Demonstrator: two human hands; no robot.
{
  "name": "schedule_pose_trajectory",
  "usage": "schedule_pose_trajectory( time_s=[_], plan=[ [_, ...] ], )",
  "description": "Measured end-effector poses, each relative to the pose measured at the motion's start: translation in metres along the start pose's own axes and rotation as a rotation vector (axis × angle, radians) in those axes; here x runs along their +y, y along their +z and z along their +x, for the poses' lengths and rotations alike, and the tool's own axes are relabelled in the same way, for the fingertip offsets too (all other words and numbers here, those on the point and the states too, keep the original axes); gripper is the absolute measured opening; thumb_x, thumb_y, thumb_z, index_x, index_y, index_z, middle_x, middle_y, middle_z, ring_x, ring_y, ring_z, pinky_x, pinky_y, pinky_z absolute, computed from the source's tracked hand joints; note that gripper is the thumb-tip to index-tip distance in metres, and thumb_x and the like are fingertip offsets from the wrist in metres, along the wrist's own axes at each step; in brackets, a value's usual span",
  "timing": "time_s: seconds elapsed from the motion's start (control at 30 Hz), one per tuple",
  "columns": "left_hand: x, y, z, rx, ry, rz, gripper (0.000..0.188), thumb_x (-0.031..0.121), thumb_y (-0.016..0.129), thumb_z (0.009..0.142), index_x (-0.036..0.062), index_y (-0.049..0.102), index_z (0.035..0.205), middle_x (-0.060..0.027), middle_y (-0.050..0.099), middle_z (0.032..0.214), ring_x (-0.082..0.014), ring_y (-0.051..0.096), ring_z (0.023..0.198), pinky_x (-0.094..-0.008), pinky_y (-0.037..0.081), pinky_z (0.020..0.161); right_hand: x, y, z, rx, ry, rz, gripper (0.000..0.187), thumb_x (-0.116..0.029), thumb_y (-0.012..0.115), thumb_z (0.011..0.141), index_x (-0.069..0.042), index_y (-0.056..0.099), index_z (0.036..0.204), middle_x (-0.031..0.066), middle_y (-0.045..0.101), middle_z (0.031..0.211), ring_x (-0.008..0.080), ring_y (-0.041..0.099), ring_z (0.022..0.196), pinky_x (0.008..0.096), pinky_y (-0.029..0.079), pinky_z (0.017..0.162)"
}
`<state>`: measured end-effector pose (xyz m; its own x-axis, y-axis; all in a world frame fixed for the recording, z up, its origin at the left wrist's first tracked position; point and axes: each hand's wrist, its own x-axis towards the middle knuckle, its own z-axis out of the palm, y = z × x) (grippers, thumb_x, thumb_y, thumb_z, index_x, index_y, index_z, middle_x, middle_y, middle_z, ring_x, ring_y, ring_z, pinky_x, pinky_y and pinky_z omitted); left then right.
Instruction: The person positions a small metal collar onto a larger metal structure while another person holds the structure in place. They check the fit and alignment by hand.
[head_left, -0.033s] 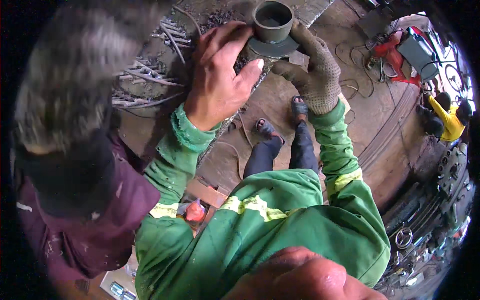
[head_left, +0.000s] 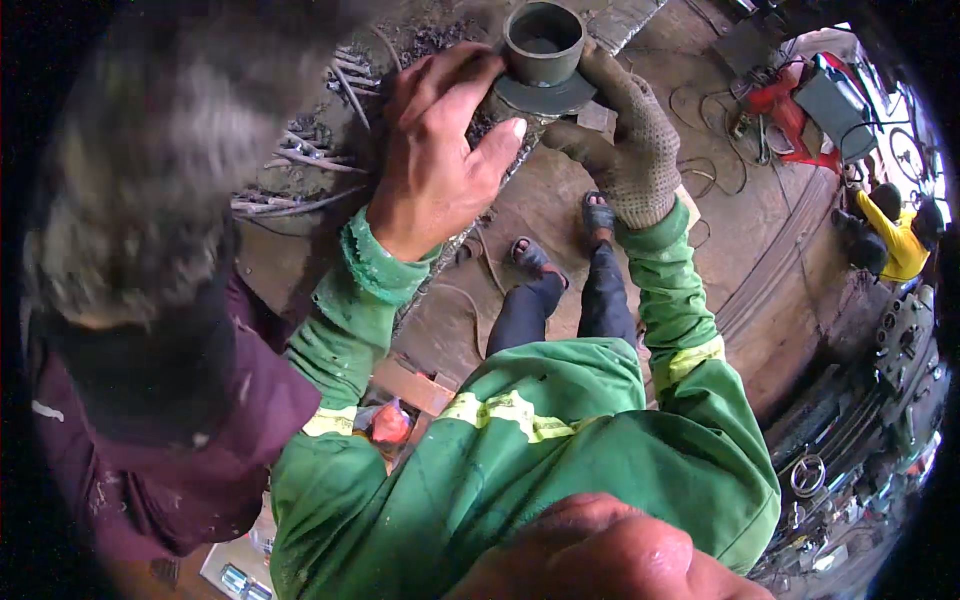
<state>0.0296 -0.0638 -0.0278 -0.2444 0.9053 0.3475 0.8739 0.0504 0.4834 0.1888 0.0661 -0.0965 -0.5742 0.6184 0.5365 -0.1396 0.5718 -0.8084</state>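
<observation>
Your two hands frame a grey cup-shaped part (head_left: 545, 62) at the top of the view; it stands upright, round mouth facing up, on a flat grey disc (head_left: 545, 97). Your bare left hand (head_left: 440, 140) is at its left side, half open, fingers curved toward the wall and thumb held apart near the disc. Your right hand (head_left: 635, 145), in a knitted grey glove, is at its right side, also half open, forefinger alongside the cup and thumb lower down. You cannot tell from this angle how firmly either hand presses on the part.

Green sleeves (head_left: 665, 280) cover your arms, and your feet wear dark sandals (head_left: 530, 255). Close on your left is a person in a maroon top (head_left: 180, 430), head blurred. Thin rods (head_left: 310, 155) lie beyond. Farther right are looping cables (head_left: 728, 135), a red object (head_left: 780, 112) beside a grey box (head_left: 837, 112), and a person in yellow (head_left: 905, 247).
</observation>
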Motion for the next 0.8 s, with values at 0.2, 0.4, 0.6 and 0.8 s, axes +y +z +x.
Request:
schedule_pose_trajectory(
  time_s=[0.2,0.4,0.6,0.8],
  plan=[
    [0.0009,-0.0013,0.0011,-0.023,-0.009,-0.021,0.048,0.018,0.073,0.086,-0.0059,0.060,0.125,-0.0226,0.059,0.131,-0.0392,0.054,0.122,-0.0441,0.040,0.107,-0.0010,-0.0034,0.0001,-0.010,0.027,-0.043,0.077,-0.020,0.090,0.070,-0.006,0.058,0.137,0.0154,0.067,0.125,0.0293,0.065,0.114,0.0371,0.054,0.093],
    [-0.0010,0.0004,0.0020,-0.015,0.011,-0.029,0.047,0.020,0.072,0.087,-0.0053,0.061,0.126,-0.0229,0.059,0.131,-0.0392,0.054,0.123,-0.0439,0.040,0.107,-0.0047,-0.0023,-0.0011,0.001,0.111,0.013,0.076,-0.022,0.090,0.070,-0.007,0.058,0.137,0.0144,0.067,0.126,0.0288,0.065,0.113,0.0373,0.055,0.091],
    [0.0039,-0.0022,0.0009,-0.042,-0.029,0.002,0.045,0.020,0.072,0.087,-0.0032,0.063,0.124,-0.0224,0.061,0.126,-0.0394,0.054,0.120,-0.0453,0.039,0.107,-0.0006,-0.0037,0.0003,0.005,0.018,-0.072,0.077,-0.021,0.090,0.070,-0.007,0.058,0.138,0.0157,0.068,0.124,0.0285,0.067,0.111,0.0361,0.055,0.090],
    [0.0031,-0.0016,0.0014,-0.034,0.012,0.026,0.044,0.021,0.072,0.087,-0.0009,0.064,0.124,-0.0205,0.062,0.126,-0.0390,0.055,0.118,-0.0456,0.040,0.105,-0.0035,-0.0057,-0.0062,-0.058,0.138,0.053,0.077,-0.013,0.088,0.073,0.002,0.053,0.140,0.0170,0.061,0.133,0.0270,0.058,0.124,0.0388,0.046,0.105]
  ],
)
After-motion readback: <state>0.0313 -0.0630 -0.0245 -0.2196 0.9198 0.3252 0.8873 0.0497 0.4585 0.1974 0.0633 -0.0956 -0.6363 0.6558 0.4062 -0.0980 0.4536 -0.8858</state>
